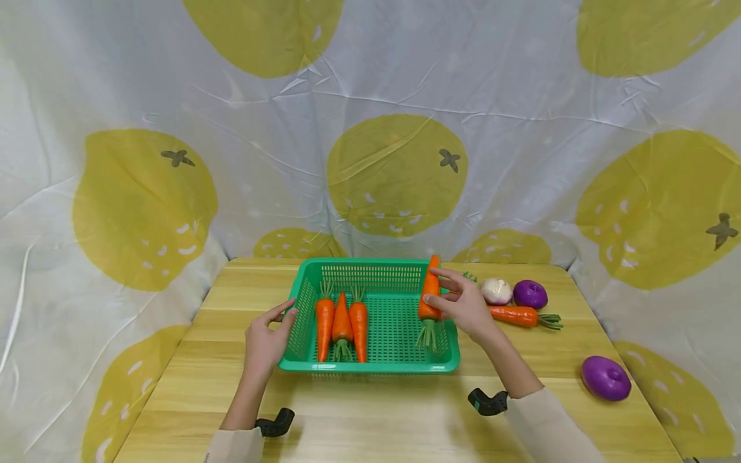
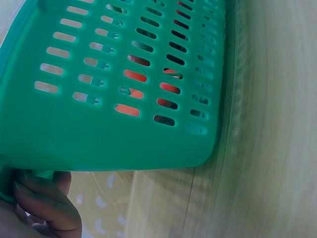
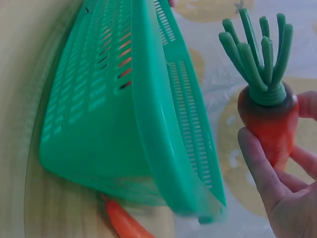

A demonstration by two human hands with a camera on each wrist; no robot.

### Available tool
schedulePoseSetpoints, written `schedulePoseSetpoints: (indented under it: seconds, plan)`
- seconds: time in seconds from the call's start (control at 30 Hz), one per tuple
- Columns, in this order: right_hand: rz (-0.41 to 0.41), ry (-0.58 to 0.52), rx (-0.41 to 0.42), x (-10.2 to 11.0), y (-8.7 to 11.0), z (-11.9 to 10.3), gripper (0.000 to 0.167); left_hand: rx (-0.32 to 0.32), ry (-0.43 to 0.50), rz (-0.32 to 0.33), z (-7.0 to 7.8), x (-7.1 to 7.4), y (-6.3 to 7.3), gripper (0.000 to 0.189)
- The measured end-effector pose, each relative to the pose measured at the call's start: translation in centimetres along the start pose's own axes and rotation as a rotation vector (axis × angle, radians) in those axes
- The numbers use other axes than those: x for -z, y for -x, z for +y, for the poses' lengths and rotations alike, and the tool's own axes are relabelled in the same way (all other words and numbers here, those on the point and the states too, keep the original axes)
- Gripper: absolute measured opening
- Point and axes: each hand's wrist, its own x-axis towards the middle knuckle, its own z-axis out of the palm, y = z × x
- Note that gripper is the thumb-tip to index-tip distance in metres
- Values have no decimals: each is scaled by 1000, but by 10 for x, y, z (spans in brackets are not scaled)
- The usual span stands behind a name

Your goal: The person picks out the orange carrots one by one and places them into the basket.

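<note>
You have tabletop (image 1: 376, 421) stretching up to the near rim of the green basket (image 1: 370, 368), your left hand (image 1: 267, 337) pinching its left edge, three carrots (image 1: 342, 320) inside leaving floor room rightward, where your right hand (image 1: 467, 310) grips a fourth carrot (image 1: 429, 286) above.

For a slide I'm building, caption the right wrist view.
Right grip holds a green-stemmed carrot over a green slotted basket; another carrot lies on the wooden table.
</note>
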Motion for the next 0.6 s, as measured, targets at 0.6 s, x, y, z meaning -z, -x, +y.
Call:
schedulePoseSetpoints:
  seconds: [0.6]
  plan:
    - [-74, 86, -14, -57, -31, 11, 61, 7, 41, 1, 3, 0, 2, 34]
